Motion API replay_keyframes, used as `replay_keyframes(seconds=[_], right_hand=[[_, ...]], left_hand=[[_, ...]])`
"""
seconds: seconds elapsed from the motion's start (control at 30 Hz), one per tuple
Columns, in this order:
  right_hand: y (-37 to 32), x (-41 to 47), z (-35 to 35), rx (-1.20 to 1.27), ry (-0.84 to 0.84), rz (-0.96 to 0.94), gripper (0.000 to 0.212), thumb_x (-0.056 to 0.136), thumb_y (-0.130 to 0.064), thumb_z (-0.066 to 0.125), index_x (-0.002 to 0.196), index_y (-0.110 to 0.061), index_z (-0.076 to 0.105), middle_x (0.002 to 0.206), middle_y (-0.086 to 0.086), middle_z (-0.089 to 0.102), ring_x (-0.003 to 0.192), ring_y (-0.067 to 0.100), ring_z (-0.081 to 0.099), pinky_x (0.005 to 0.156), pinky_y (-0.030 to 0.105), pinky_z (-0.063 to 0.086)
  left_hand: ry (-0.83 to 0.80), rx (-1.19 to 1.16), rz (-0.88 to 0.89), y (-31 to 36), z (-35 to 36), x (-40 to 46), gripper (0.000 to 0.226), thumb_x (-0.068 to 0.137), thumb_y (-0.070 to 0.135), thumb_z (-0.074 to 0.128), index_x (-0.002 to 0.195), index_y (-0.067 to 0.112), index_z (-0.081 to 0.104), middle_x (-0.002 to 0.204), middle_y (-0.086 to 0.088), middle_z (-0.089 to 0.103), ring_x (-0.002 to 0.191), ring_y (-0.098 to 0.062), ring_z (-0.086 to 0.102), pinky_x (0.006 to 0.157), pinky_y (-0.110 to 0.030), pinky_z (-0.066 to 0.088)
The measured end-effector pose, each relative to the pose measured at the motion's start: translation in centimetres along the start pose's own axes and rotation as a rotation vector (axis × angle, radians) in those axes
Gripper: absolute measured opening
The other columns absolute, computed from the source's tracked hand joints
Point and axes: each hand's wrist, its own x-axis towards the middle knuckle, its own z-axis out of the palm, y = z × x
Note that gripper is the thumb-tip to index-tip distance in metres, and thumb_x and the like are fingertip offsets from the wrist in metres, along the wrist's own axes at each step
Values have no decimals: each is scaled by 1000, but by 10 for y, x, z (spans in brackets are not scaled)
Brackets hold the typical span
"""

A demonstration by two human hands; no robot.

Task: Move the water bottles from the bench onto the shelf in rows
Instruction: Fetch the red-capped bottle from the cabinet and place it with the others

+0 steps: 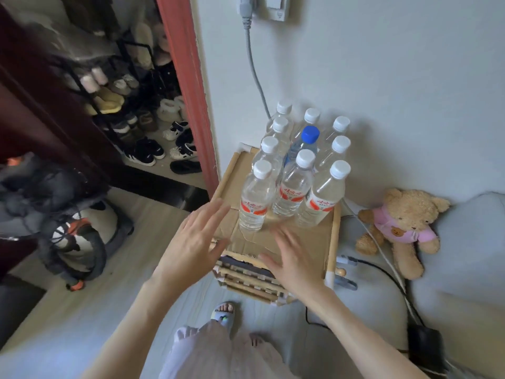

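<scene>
Several clear water bottles with white caps (257,198) stand upright in rows on a cardboard sheet (297,239) that tops a small wooden shelf (246,280) against the wall. One bottle among them has a blue cap (310,134). My left hand (196,239) hovers open at the shelf's front left edge, just left of the nearest bottle and apart from it. Over the cardboard's front edge, below the front row, my right hand (293,258) is spread open. Neither hand holds anything. The bench is not in view.
A grey cable (255,75) runs down the white wall behind the bottles. A teddy bear (401,228) sits right of the shelf by a pale cushion. A shoe rack (142,113) fills the doorway at left. Black cords and a box lie on the floor at right.
</scene>
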Motion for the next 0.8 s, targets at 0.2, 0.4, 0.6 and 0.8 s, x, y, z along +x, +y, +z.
replay_keyframes(seconds=[0.2,0.4,0.6,0.8], right_hand=[[-14,-41,24,-154,-251,-270,71,82,-64,35,135,-17,39,145,11,38,126,33,42,99,48,43],[-89,-68,69,-223,-454,-587,74,81,-60,32,141,-17,32,151,8,27,138,27,28,112,43,20],[-186,-147,131,-260,-641,-931,75,79,-61,29,141,-18,32,149,10,32,138,28,29,111,43,10],[-283,-293,206,-259,-794,-1251,69,80,-56,37,134,-14,43,141,15,44,129,34,42,105,53,25]], left_hand=[[-90,103,-458,33,32,-144,70,78,36,66,136,24,29,145,-11,35,134,-34,31,107,-52,27],[60,150,-846,60,6,-271,62,85,41,55,138,21,31,149,-8,28,138,-33,22,109,-46,19],[275,199,-1195,107,-6,-410,61,84,50,30,136,19,34,146,-9,35,135,-35,28,107,-51,23],[382,213,-1525,186,-5,-602,56,88,55,22,129,21,39,137,-13,47,126,-39,41,96,-60,36]])
